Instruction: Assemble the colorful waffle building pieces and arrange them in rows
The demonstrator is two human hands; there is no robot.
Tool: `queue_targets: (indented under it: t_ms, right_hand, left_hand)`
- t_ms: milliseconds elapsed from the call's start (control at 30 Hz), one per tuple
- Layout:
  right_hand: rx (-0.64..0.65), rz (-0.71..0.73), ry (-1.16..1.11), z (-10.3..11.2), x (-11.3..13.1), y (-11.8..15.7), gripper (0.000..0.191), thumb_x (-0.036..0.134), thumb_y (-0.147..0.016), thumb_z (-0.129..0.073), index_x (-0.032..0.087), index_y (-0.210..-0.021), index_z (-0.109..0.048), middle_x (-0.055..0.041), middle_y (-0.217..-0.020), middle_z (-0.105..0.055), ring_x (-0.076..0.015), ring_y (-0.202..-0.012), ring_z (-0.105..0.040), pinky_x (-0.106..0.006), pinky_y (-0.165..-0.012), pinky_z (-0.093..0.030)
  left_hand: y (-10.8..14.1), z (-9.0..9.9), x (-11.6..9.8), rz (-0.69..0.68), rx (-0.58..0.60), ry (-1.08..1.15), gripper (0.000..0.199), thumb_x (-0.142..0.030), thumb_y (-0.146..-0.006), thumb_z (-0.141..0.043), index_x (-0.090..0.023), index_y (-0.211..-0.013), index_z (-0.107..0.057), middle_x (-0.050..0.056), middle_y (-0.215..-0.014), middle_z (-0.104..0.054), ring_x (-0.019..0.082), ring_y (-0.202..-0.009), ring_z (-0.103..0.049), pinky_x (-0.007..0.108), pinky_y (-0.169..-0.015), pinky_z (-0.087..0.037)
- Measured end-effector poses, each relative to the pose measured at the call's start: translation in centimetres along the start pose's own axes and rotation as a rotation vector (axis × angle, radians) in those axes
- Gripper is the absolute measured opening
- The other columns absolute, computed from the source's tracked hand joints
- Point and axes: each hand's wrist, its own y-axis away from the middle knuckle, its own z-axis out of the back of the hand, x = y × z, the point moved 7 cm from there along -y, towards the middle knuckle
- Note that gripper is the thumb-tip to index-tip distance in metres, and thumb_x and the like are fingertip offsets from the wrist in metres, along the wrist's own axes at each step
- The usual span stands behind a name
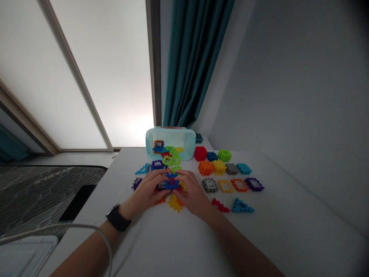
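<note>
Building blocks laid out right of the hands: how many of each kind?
Solid gear-edged blocks: 7
Window blocks: 4
Triangular blocks: 2
Total: 13

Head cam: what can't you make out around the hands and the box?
Head view only:
- Blue plastic blocks: how they join is hidden by the left hand and right hand.
- Yellow block: upper part hidden by the right hand.
- Pieces in the clear box: lower ones hidden by those on top.
- White object: cut off by the bottom and left edges.
</note>
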Motion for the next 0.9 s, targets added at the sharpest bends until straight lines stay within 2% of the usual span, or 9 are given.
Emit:
queue_targets:
  t_ms: [167,500,767,900]
  right_hand:
    - [-0.027,0.022,0.035,0.3,0.1,0.0,0.030,0.021,-0.093,-0.060,0.024,-0.122,-0.053,-0.0124,-0.129,-0.058,-0.0279,-0.125,-0.054,-0.052,-0.105,-0.048]
    - [0.014,0.011,0.028,0.1,0.2,0.0,0.031,0.021,-0.094,-0.058,0.025,-0.124,-0.053,-0.0117,-0.132,-0.057,-0.0265,-0.125,-0.055,-0.050,-0.106,-0.049]
    - [0.059,0.015,0.049,0.4,0.3,-0.2,0.035,0.019,-0.091,-0.058,0.024,-0.126,-0.054,-0.0129,-0.141,-0.051,-0.0263,-0.133,-0.048,-0.049,-0.111,-0.046]
    - [0.083,0.037,0.066,0.4,0.1,-0.3,0.032,0.019,-0.091,-0.059,0.024,-0.122,-0.057,-0.0116,-0.136,-0.056,-0.0266,-0.129,-0.051,-0.049,-0.109,-0.047]
  left_hand:
    - [-0.1,0.5,0.3,0.034,-0.078,-0.009,0.047,-0.030,-0.086,-0.073,-0.022,-0.126,-0.051,0.013,-0.125,-0.060,0.027,-0.118,-0.059,0.043,-0.099,-0.051]
    - [0.1,0.5,0.8,0.019,-0.034,-0.196,0.044,-0.038,-0.085,-0.074,-0.021,-0.122,-0.058,0.014,-0.126,-0.059,0.030,-0.114,-0.060,0.046,-0.094,-0.051]
    - [0.1,0.7,1.0,0.039,-0.110,-0.110,0.040,-0.042,-0.088,-0.071,-0.022,-0.120,-0.061,0.014,-0.125,-0.057,0.028,-0.115,-0.059,0.045,-0.095,-0.053]
    - [0.2,0.3,0.8,0.023,-0.108,-0.109,0.044,-0.043,-0.086,-0.073,-0.023,-0.123,-0.061,0.013,-0.125,-0.057,0.029,-0.115,-0.059,0.047,-0.097,-0.052]
